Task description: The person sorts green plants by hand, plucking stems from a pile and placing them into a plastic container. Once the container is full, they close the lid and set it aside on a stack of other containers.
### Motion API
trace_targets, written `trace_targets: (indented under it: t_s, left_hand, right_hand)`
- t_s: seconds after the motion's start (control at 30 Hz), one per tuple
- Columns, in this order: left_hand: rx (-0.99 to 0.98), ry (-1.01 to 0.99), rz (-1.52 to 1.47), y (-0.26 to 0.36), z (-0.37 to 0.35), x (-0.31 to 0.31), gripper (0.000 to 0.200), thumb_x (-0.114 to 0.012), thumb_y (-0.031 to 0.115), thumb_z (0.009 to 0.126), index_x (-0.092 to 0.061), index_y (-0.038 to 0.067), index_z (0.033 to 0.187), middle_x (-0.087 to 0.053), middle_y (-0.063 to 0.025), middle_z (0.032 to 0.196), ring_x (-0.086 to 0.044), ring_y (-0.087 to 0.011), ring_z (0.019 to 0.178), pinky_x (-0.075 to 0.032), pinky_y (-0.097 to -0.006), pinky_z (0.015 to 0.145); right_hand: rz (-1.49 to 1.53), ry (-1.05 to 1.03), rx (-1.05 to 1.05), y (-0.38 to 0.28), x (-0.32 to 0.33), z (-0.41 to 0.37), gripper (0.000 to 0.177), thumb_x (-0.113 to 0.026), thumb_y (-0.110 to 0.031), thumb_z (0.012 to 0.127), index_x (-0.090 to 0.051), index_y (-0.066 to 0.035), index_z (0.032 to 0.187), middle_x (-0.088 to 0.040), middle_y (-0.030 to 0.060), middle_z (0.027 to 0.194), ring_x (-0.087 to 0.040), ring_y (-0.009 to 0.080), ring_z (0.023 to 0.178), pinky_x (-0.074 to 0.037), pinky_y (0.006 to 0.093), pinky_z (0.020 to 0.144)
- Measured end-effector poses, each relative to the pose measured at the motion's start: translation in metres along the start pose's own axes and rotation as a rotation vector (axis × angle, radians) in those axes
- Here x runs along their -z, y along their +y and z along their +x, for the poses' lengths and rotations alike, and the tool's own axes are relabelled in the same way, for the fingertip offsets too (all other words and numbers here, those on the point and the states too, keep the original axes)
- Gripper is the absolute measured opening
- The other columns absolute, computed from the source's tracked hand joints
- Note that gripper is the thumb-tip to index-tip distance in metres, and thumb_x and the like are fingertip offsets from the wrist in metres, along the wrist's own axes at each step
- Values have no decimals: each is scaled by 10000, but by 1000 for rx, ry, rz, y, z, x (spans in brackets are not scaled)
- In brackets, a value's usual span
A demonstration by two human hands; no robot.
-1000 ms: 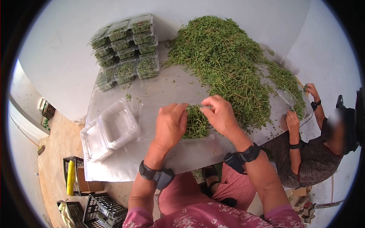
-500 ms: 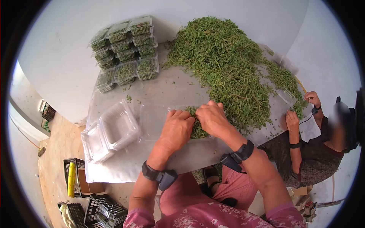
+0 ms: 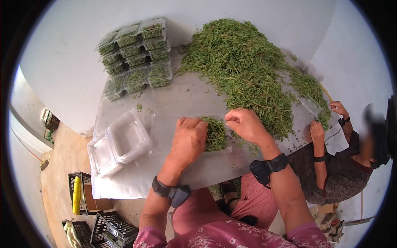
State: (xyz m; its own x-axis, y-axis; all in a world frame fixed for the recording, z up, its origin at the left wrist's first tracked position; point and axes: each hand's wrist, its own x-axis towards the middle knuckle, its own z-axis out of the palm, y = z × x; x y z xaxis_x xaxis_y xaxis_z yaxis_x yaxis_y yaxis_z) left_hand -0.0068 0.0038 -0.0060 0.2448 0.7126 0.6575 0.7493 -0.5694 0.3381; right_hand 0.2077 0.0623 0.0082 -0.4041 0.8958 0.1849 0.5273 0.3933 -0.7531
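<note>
An open clear plastic clamshell box (image 3: 163, 138) lies in front of me, its right half filled with leafy green sprigs (image 3: 216, 135). My left hand (image 3: 189, 139) is curled at the left side of the filled half; its fingertips are hidden, so what they grip cannot be seen. At the box's right rim, my right hand (image 3: 245, 125) has thumb and fingers pinched together, and anything between them is too small to name. Just beyond it rises a large heap of the same greens (image 3: 244, 70). Some empty nested clamshell boxes (image 3: 130, 136) stand open to the left.
Filled clamshell boxes (image 3: 136, 78) are stacked at the back left. On the right, a co-worker (image 3: 339, 173) has both hands by a smaller spread of greens (image 3: 310, 89). Black crates (image 3: 109, 231) stand on the floor at lower left.
My right hand has moved right, off the greens to the box's right rim. My left hand has shifted slightly left and down, uncovering more of the greens in the box.
</note>
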Motion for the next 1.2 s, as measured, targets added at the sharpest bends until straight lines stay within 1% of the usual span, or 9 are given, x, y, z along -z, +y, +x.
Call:
trace_targets:
  t_s: [0.17,0.27,0.4,0.5,0.57,0.7,0.87,1.1,1.2]
  left_hand:
    - [115,185,8,-3,7,15,128,-623,-7,783,-654,29,901,-646,-111,881,-593,-313,844,-436,-396,806]
    - [176,205,-28,-16,6,20,125,-639,-2,777,-656,32,896,-645,-110,844,-594,-321,807,-438,-396,782]
    - [262,52,-101,-18,0,26,107,-646,5,778,-656,27,882,-643,-108,826,-595,-323,765,-444,-398,754]
    - [167,11,-50,-16,-8,23,121,-657,21,777,-662,30,897,-652,-105,842,-595,-311,799,-437,-398,794]
    - [161,-62,-17,-10,-13,26,149,-674,43,774,-668,35,923,-661,-103,862,-593,-302,852,-422,-402,843]
    - [183,-200,16,5,-17,33,212,-707,70,763,-677,39,970,-681,-107,949,-593,-291,986,-400,-404,931]
    - [138,-185,138,12,-22,27,257,-717,79,754,-667,49,1003,-678,-92,1027,-563,-301,1071,-387,-419,957]
    - [77,-196,169,11,-20,19,229,-690,43,751,-675,59,978,-680,-67,1048,-554,-320,1092,-381,-426,972]
    - [47,-262,210,9,-18,16,189,-666,31,758,-681,57,945,-681,-58,1059,-553,-322,1098,-385,-425,965]
  right_hand:
    - [-177,-11,117,-2,-10,-3,103,-673,-44,793,-682,-17,892,-599,123,828,-619,250,758,-484,354,681]
    - [-261,-15,163,6,-25,-3,70,-659,-39,789,-674,-17,853,-567,138,807,-589,311,749,-472,387,697]
    - [-229,25,166,1,-21,-2,64,-645,-47,805,-667,-16,856,-566,137,823,-585,316,794,-463,406,704]
    - [-189,86,159,-10,-14,-4,97,-642,-59,810,-664,-18,895,-581,136,844,-583,321,823,-464,412,719]
    - [-154,96,163,-12,-13,-6,136,-645,-76,815,-658,-20,938,-593,135,862,-578,330,843,-465,418,741]
    - [-212,70,309,-12,-21,-7,212,-664,-116,811,-649,-35,1007,-614,113,916,-562,320,902,-438,417,824]
    - [-438,-51,253,-19,-32,-13,221,-678,-123,797,-665,-53,1005,-622,86,949,-524,282,1001,-369,444,911]
    - [-416,-110,194,-23,-31,-11,148,-675,-106,795,-675,-55,934,-615,82,946,-512,288,1006,-354,468,902]
    - [-435,-118,203,-20,-32,-9,128,-675,-126,801,-676,-70,916,-616,73,951,-516,290,998,-362,471,878]
